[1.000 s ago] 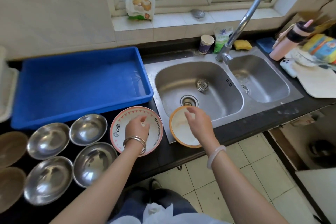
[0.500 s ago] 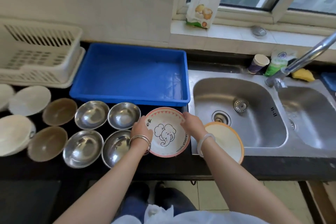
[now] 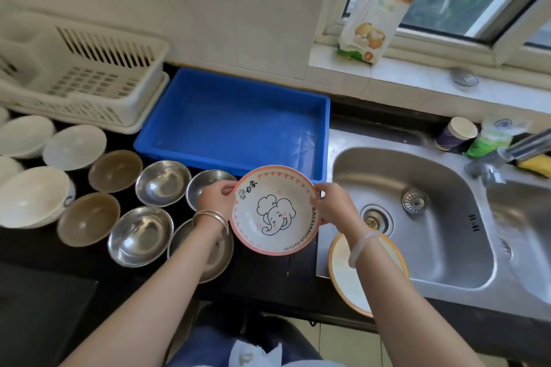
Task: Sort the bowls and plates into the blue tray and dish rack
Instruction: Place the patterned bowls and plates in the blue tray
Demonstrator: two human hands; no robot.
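Observation:
A pink-rimmed elephant bowl is held above the counter, tilted toward me. My left hand grips its left rim and my right hand grips its right rim. The empty blue tray sits just behind it. The white dish rack stands at the far left. An orange-rimmed plate lies at the sink's front edge, partly under my right forearm. Several steel bowls, two brown bowls and white bowls stand on the dark counter at left.
A steel double sink with a tap fills the right side. A paper cup, a green bag and a yellow sponge sit behind it. A food packet leans on the window sill.
Both hands took hold of the elephant bowl and lifted it off the counter, tilting it up. My view swung left, bringing the dish rack and white bowls into sight.

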